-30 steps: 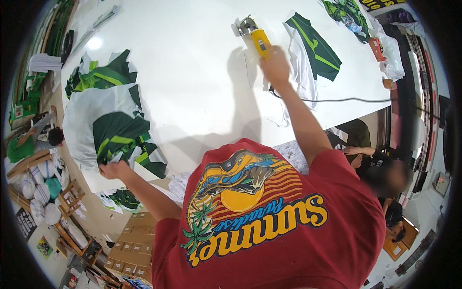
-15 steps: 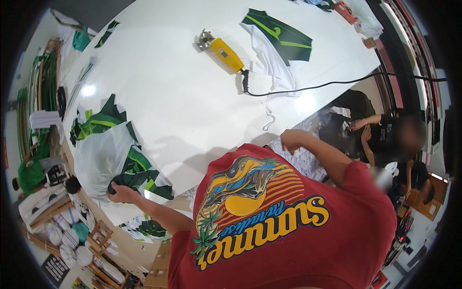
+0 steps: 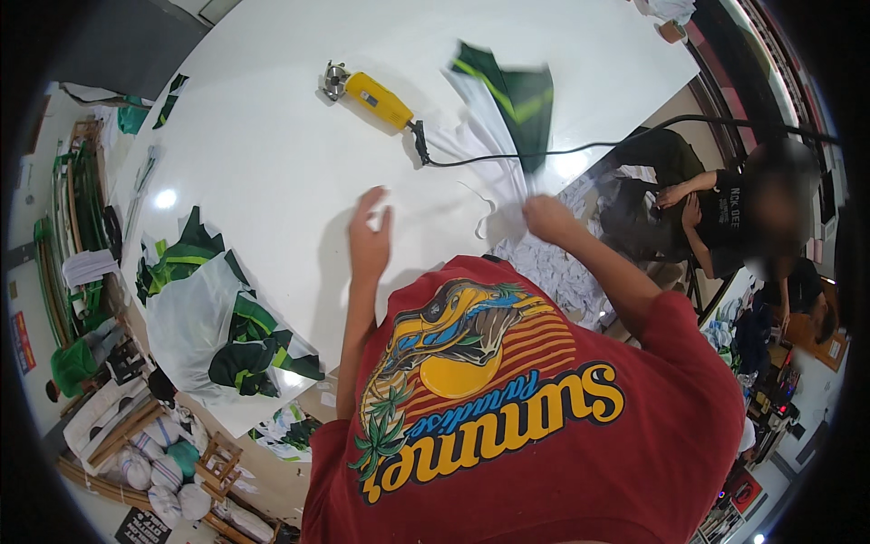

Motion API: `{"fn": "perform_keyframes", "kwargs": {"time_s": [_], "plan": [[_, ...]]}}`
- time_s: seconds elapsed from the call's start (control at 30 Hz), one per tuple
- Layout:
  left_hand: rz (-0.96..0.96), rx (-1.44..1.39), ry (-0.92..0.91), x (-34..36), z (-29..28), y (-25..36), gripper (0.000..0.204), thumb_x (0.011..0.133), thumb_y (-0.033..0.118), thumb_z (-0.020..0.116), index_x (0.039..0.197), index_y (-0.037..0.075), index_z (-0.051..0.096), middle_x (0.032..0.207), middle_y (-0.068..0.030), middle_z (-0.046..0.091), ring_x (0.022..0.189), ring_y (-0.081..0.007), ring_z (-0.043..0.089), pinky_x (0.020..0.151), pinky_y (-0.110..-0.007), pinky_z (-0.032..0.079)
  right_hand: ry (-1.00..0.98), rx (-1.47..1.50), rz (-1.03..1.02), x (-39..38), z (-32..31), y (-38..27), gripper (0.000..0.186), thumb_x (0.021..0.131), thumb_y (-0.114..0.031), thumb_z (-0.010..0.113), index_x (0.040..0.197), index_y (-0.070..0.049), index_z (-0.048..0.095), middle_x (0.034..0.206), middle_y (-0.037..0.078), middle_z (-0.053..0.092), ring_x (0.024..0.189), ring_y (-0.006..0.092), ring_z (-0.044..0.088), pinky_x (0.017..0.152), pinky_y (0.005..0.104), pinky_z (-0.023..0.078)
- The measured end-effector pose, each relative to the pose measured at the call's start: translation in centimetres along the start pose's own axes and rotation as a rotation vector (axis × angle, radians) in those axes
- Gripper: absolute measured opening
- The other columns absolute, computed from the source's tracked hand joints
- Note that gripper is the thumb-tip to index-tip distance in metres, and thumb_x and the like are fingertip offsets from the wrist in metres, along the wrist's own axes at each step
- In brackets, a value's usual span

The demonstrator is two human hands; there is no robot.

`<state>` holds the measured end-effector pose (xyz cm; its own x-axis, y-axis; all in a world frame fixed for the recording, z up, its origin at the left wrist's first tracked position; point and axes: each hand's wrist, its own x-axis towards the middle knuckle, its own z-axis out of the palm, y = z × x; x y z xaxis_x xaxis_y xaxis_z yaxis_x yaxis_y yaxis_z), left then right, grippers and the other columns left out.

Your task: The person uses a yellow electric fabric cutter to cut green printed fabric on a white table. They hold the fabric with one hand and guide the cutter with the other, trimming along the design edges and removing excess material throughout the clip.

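My right hand (image 3: pixel 549 220) is closed on the near end of a green-and-white fabric piece (image 3: pixel 526 100). The fabric stretches away from my fist across the white table and is blurred by motion. Above the table, left of it, my left hand (image 3: pixel 370 238) is raised with fingers apart and nothing in it. A yellow electric round-blade cloth cutter (image 3: pixel 379 100) lies beyond my left hand, its black cord (image 3: pixel 580 145) running off to the right across the fabric.
Green patterned fabric cuts (image 3: pixel 249 340) and a thin whitish sheet (image 3: pixel 186 313) lie at the table's left. White scraps (image 3: pixel 562 258) are heaped below its right edge. A person in black (image 3: pixel 725 208) sits at the right. A tape roll (image 3: pixel 671 33) is at the far right corner.
My left hand has let go of the green cuts and come up toward the middle. My right hand has moved up from the scraps and grasped the fabric piece, which is now pulled nearer.
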<state>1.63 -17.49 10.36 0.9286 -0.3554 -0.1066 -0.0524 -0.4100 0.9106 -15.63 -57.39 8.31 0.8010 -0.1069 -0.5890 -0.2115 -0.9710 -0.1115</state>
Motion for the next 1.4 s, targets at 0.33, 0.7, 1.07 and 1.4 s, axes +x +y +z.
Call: {"fn": "perform_keyframes", "kwargs": {"time_s": [0.33, 0.7, 1.07, 1.4], "plan": [[-0.193, -0.219, -1.179, -1.8, 3.6, 13.5, 0.054, 0.121, 0.027, 0.088, 0.168, 0.003, 0.076, 0.16, -0.0133, 0.083, 0.146, -0.024, 0.076, 0.128, -0.042, 0.057, -0.414, 1.583, -0.442, -7.8, -10.3, -6.4, 0.031, 0.124, -0.03, 0.084, 0.125, -0.001, 0.091, 0.106, -0.004, 0.085, 0.093, 0.0042, 0.072, 0.08, 0.0288, 0.056], [0.057, -1.122, -0.147, -8.7, -17.8, 0.4, 0.046, 0.122, 0.008, 0.081, 0.168, 0.004, 0.075, 0.16, -0.0164, 0.085, 0.147, -0.0326, 0.082, 0.13, -0.054, 0.064, 0.672, 0.138, -0.498, -0.4, 1.0, -12.0, 0.059, 0.12, -0.03, 0.076, 0.176, -0.014, 0.068, 0.194, 0.018, 0.054, 0.177, 0.0411, 0.057, 0.133, 0.0546, 0.061], [0.01, -0.512, 0.337, -9.3, -25.1, 6.3, 0.025, 0.128, 0.018, 0.079, 0.126, -0.005, 0.089, 0.114, 0.001, 0.082, 0.103, -0.0079, 0.07, 0.091, -0.028, 0.054, 0.345, 0.225, -0.477, -0.3, -2.3, -16.1, 0.051, 0.117, -0.041, 0.078, 0.151, -0.002, 0.083, 0.156, 0.029, 0.082, 0.146, 0.044, 0.081, 0.105, 0.0588, 0.073], [0.022, -0.423, 0.463, -10.1, -26.6, 10.5, 0.026, 0.122, 0.011, 0.086, 0.143, -0.005, 0.085, 0.136, -0.0088, 0.09, 0.119, -0.0131, 0.082, 0.099, -0.031, 0.063, -0.219, 0.093, -0.443, -2.8, -8.8, -19.3, 0.059, 0.116, -0.043, 0.08, 0.167, -0.013, 0.078, 0.158, 0.028, 0.082, 0.151, 0.0446, 0.078, 0.118, 0.0589, 0.067]]}}
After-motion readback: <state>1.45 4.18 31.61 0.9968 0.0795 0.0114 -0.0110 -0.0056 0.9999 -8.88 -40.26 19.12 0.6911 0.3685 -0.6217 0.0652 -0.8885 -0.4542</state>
